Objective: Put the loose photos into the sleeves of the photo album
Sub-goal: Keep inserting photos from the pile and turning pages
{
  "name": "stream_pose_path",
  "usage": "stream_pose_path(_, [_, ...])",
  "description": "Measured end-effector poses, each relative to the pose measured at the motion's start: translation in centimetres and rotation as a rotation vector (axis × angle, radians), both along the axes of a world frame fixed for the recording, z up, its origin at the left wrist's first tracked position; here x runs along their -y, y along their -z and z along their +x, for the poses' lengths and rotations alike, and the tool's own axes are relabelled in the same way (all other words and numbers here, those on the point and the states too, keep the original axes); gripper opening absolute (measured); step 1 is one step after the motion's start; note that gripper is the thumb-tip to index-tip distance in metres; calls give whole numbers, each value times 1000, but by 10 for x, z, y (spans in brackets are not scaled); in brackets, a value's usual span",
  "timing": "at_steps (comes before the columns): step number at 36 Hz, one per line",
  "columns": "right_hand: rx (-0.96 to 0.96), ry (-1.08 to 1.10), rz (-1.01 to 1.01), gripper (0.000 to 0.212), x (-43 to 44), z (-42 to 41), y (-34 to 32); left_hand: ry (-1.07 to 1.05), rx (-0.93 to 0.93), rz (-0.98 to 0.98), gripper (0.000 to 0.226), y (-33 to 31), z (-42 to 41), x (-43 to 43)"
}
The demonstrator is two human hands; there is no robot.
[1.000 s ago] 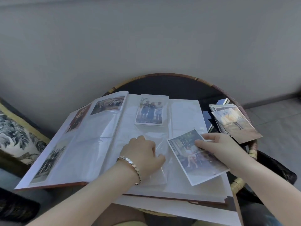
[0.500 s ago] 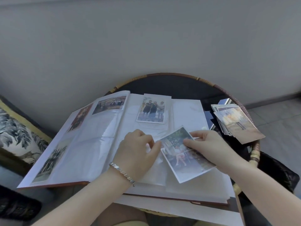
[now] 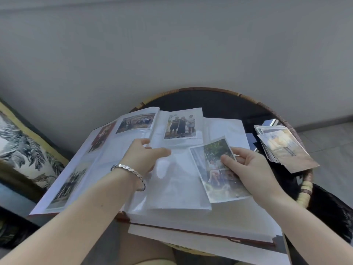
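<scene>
Photo (image 3: 212, 175) at the sleeve (image 3: 175, 184).
My left hand (image 3: 147, 157) pinches the sleeve; my right hand (image 3: 248, 167) grips the photo over the album (image 3: 99, 169).

Left hand (image 3: 145, 159), centre frame, forearm entering from lower left, pinches a clear sleeve (image 3: 177, 188), thumb extended. Right hand (image 3: 248, 167), centre right, forearm entering from lower right, grips a photo (image 3: 214, 169) between thumb and fingers.

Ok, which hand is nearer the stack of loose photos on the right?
Right. The right hand, pinching a photo, sits beside the stack of loose photos; the left hand is farther, across the album page holding a clear sleeve.
</scene>
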State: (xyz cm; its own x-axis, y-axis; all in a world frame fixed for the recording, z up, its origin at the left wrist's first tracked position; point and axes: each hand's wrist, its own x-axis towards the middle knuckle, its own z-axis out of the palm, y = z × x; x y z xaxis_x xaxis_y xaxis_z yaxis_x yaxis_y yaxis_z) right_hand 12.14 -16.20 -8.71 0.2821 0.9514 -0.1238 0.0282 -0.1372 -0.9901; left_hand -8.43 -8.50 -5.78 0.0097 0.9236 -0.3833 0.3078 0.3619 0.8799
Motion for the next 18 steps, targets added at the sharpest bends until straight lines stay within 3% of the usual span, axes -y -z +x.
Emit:
stream_pose_path(4, [3,-5,-9,13,0,1,-1,91,83,-143,99,-13,-1,7])
stream_pose_path(5, [3,5,-9,13,0,0,-1,130,99,-177,93,-13,-1,9])
stream_pose_path(7, [5,35,-16,13,-1,-2,-1,184,107,-153,36,-8,-2,12])
stream_pose_path(8, [11,46,-18,12,-1,-4,-1,193,88,-124,21,-4,-3,13])
stream_pose_path(14, [98,59,-13,11,1,-14,8,177,64,-52,21,4,-3,18])
stream_pose_path(18, [4,77,-68,16,2,-18,11,160,106,-45,24,6,-3,17])
